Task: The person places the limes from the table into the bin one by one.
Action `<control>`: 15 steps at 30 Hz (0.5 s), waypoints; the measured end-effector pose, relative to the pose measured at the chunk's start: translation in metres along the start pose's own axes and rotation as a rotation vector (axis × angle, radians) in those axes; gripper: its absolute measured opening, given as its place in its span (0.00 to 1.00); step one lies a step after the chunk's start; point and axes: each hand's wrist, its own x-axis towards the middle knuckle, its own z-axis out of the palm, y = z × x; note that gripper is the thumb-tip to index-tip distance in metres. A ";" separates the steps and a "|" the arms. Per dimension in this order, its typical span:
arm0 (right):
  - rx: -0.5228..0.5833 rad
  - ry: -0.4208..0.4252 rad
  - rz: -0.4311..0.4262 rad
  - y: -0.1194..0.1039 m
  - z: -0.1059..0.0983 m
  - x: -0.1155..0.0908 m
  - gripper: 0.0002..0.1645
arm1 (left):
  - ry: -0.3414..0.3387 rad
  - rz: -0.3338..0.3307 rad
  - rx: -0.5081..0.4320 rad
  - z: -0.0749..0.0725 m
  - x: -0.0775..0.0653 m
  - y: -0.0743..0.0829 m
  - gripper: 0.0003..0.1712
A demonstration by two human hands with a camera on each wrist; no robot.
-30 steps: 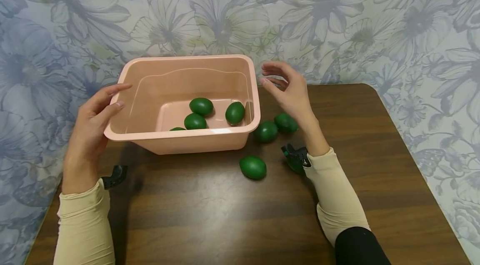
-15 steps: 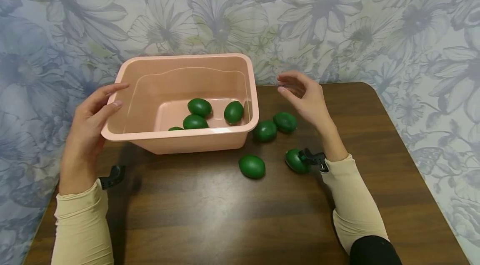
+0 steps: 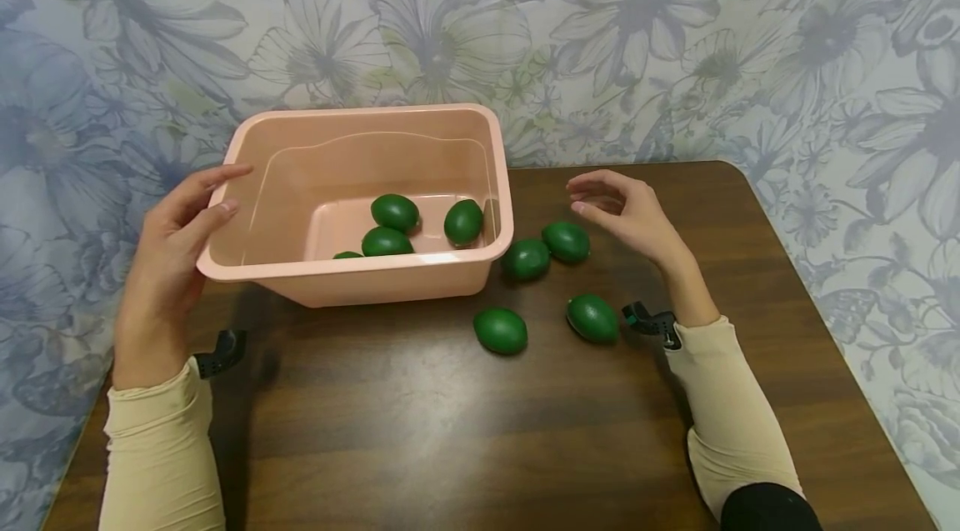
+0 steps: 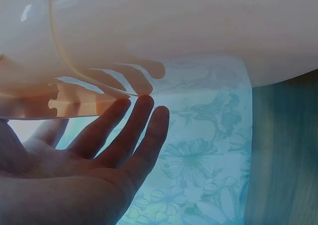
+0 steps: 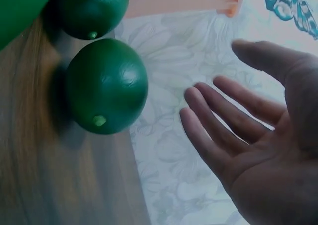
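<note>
My left hand grips the left rim of a pink plastic basin, which is tilted toward me. Its fingertips lie against the outer wall in the left wrist view. Inside the basin are several glossy green limes, one mostly hidden by the front rim. My right hand hovers to the right of the basin, fingers loosely bent, holding nothing. Just left of it a lime sits beside a second lime. In the right wrist view the spread fingers are apart from the closest lime.
Nearer to me on the brown wooden table lie two more limes, a left one and a right one. A floral cloth hangs behind the table's back edge.
My right hand has moved from beside the basin's right rim to the right and down, nearer the limes on the table. My left hand keeps its hold on the basin.
</note>
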 end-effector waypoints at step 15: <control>0.027 -0.312 0.083 0.037 -0.002 0.002 0.32 | -0.008 0.019 -0.001 0.001 0.001 0.000 0.26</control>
